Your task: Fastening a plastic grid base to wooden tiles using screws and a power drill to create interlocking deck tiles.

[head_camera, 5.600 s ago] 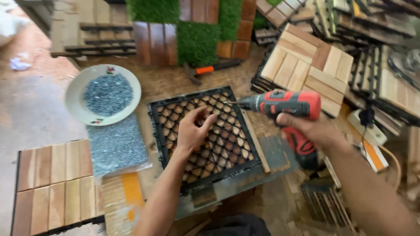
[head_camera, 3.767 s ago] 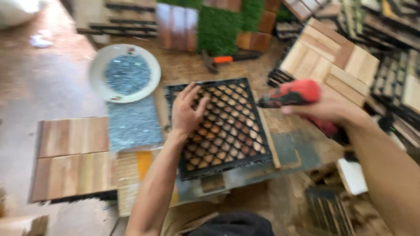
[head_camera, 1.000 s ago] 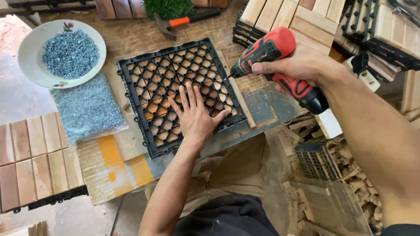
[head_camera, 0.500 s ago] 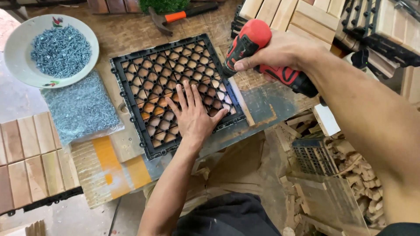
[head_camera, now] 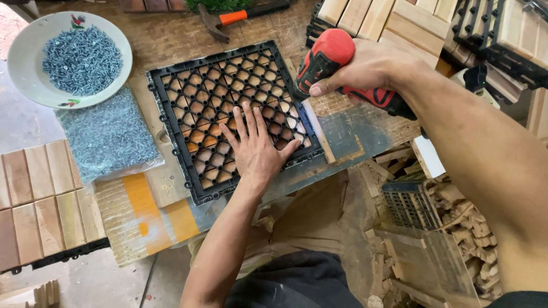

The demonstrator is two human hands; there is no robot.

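Cluttered wooden workshop surface, stacks of slatted wood tiles all around. The black plastic lattice tile base sits square in the middle now, after shifting around in view a few seconds ago. The left hand has stayed flat on it, fingers spread, holding nothing. The right hand has its grip closed around the red cordless drill, which has swung nose-down at the base's right edge. White bowl of screws sits upper left.

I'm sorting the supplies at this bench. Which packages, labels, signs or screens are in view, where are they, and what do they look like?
Clear plastic bag of screws: flat, grey-blue, left of the black grid tile, below the white bowl of screws.
No labels, signs or screens can be made out.
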